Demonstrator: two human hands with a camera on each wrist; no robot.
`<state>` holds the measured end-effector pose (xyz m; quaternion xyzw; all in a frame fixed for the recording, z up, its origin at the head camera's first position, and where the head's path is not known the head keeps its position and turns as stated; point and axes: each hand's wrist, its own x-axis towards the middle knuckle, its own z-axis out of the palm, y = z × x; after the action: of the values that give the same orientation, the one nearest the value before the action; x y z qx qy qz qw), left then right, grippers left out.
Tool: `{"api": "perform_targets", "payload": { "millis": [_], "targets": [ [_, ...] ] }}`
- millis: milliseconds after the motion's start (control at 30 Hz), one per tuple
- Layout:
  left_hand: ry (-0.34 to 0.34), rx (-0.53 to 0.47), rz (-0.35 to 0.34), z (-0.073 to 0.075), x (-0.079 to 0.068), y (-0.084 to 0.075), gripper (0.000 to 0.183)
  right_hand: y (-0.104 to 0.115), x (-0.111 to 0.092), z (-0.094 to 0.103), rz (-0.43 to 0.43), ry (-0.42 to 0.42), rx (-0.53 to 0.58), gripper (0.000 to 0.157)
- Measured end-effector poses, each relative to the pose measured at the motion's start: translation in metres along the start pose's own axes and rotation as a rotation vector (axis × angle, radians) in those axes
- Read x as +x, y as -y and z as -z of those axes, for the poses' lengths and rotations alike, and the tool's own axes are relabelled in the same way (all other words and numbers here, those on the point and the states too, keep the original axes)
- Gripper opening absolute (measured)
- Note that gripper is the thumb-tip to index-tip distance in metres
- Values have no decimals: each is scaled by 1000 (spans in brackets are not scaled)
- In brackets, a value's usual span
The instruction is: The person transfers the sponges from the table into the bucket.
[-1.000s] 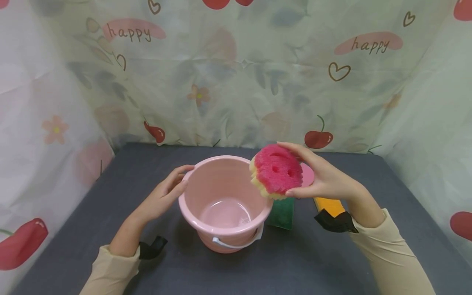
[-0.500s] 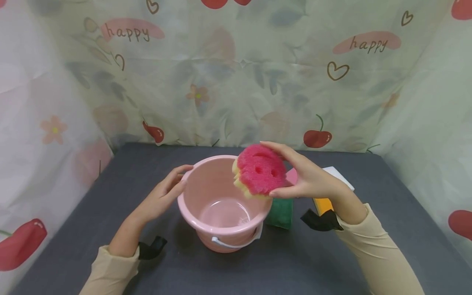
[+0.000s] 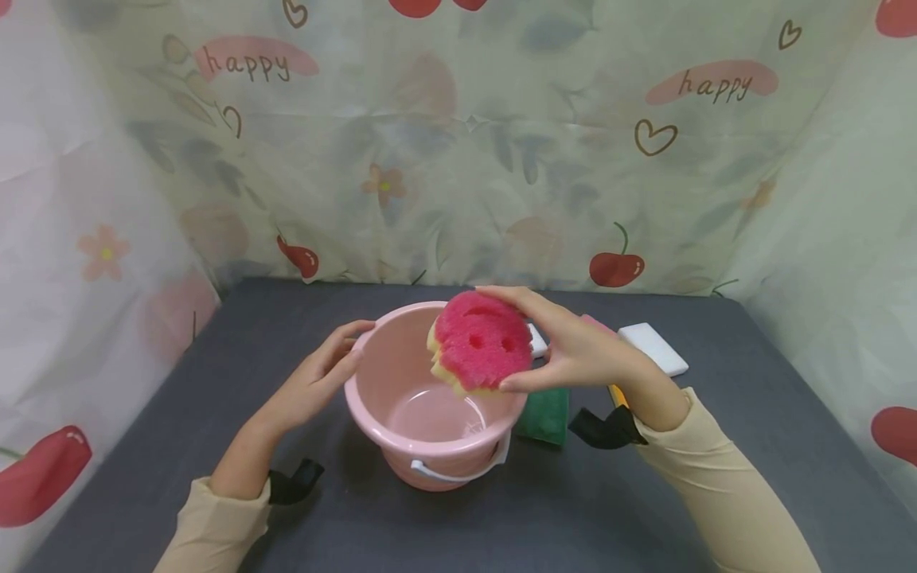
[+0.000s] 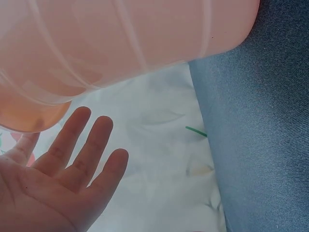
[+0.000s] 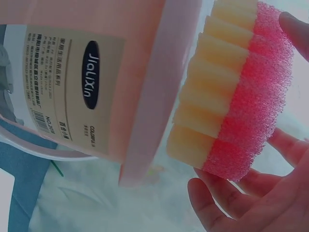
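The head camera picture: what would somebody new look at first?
Probably the bright pink sponge with two holes like eyes, which the right hand holds above the bucket. Next might come that pale pink bucket, upright on the dark table, with the left hand at its left side.

A floral, cherry-printed curtain hangs at twelve o'clock, lettered "happy" between ten and eleven and near two. Matching side curtains flank it, left at nine, right at three. A dark-grey cloth-covered table reaches six.

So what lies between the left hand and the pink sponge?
The pink bucket: the head view shows its opening between the left hand and the sponge.
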<state>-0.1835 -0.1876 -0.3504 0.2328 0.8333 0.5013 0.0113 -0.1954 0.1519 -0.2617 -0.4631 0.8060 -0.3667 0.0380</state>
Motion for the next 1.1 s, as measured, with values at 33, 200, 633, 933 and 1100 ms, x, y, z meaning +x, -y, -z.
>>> {"api": "perform_targets", "payload": {
  "millis": [33, 200, 633, 933, 1100],
  "targets": [
    [0, 0, 0, 0, 0, 0, 41, 0, 1, -1, 13, 2, -9, 88],
    [-3, 6, 13, -1, 0, -1, 42, -4, 6, -5, 30, 26, -16, 87],
    [0, -1, 24, 0, 0, -1, 42, -9, 10, -14, -14, 88, 19, 87],
    [-4, 2, 22, -1, 0, 0, 42, -14, 15, -22, 16, 136, 59, 88],
    [-3, 3, 24, -1, 0, 1, 42, -15, 17, -24, 28, 160, 76, 86]
  ]
}}
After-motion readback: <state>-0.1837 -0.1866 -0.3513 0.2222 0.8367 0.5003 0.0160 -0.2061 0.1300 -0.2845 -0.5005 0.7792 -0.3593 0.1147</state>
